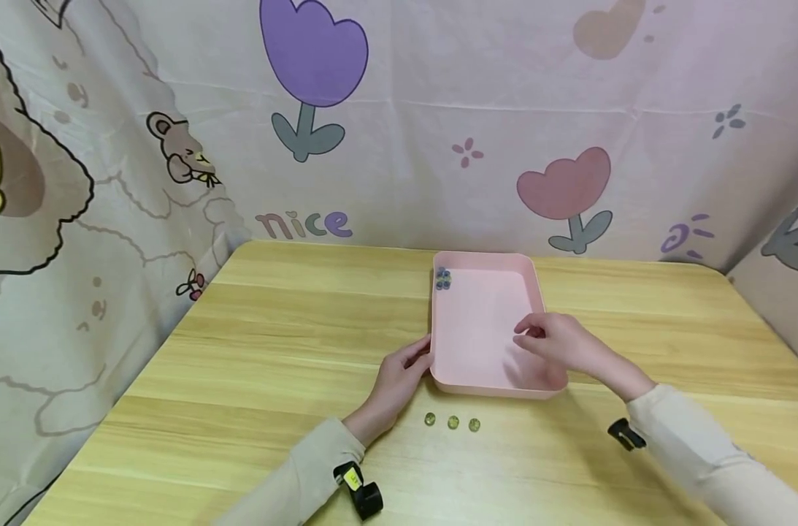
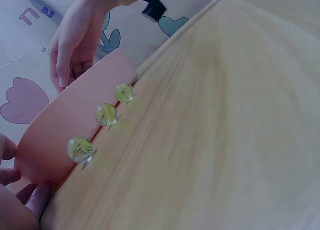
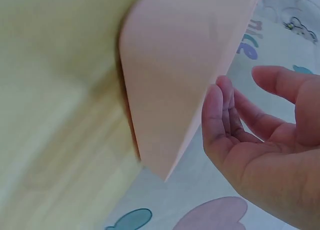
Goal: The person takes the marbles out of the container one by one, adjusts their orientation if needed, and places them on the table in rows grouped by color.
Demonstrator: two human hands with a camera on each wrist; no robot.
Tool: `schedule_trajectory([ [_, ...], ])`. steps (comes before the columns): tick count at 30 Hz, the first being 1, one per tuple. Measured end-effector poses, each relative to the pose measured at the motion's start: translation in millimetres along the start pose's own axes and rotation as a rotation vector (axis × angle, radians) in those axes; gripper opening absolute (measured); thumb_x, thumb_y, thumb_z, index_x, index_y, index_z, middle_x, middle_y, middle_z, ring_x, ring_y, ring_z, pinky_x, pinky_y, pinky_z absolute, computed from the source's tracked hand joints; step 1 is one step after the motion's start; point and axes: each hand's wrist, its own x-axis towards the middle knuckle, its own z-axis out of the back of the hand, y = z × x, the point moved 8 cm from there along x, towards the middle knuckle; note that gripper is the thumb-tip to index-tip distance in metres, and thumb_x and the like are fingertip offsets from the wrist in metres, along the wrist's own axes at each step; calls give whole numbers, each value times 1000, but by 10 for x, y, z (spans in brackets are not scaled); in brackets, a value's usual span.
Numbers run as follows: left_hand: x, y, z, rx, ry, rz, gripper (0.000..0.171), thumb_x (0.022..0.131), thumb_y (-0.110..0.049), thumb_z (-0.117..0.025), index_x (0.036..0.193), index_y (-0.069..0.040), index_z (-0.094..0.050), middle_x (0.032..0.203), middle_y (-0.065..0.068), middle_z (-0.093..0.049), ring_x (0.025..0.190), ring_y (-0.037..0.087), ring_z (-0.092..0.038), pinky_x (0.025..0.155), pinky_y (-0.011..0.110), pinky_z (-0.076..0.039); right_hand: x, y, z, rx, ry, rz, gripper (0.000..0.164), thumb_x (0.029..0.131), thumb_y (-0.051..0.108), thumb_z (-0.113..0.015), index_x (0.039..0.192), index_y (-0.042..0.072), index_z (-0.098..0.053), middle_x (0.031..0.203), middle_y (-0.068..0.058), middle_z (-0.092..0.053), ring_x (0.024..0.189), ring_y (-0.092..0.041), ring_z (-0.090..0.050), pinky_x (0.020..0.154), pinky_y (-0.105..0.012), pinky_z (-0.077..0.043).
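Observation:
A pink rectangular tray (image 1: 487,392) lies on the wooden table. My left hand (image 1: 393,387) touches the outside of its left wall near the front corner, and its fingertips (image 2: 41,196) also show there in the left wrist view. Over the tray's right side hovers my right hand (image 1: 559,342), fingers loosely bent. The right wrist view shows a gap between thumb and fingers, with nothing seen in it. Inside the tray's far left corner sits a cluster of several bluish marbles (image 1: 443,279). Three clear yellow-green marbles, including the middle marble (image 1: 453,422), lie in a row before the tray's front wall.
The wooden table (image 1: 293,321) reaches back to a printed cloth (image 1: 425,175) hung behind it. More printed cloth hangs on the left and right sides. A black wrist camera (image 1: 361,491) is strapped on the left sleeve and another black camera (image 1: 626,434) on the right.

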Motion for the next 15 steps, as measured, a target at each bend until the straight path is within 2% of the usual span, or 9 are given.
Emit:
schedule_trajectory([
  [5,-4,4,-15,3,7,8,40,97,-14,-58,136,-4,-54,136,14,-54,126,28,-48,103,35,-43,219,13,60,-39,44,-6,22,91,14,-62,98,-5,-68,78,-3,-65,71,-17,-57,66,-33,-49],
  [10,12,16,-9,-15,0,27,40,97,-13,-57,136,-5,-55,135,12,-55,124,25,-50,100,31,-44,518,-5,137,-68,18,-51,26,92,15,-60,101,-8,-67,88,-13,-69,79,-24,-63,72,-39,-53],
  [15,15,15,-1,-14,-1,15,40,97,-13,-57,136,-3,-55,133,13,-57,123,26,-51,99,30,-45,798,-35,140,-69,-5,-91,26,92,13,-60,101,-11,-67,99,-21,-68,87,-30,-63,78,-44,-53],
])
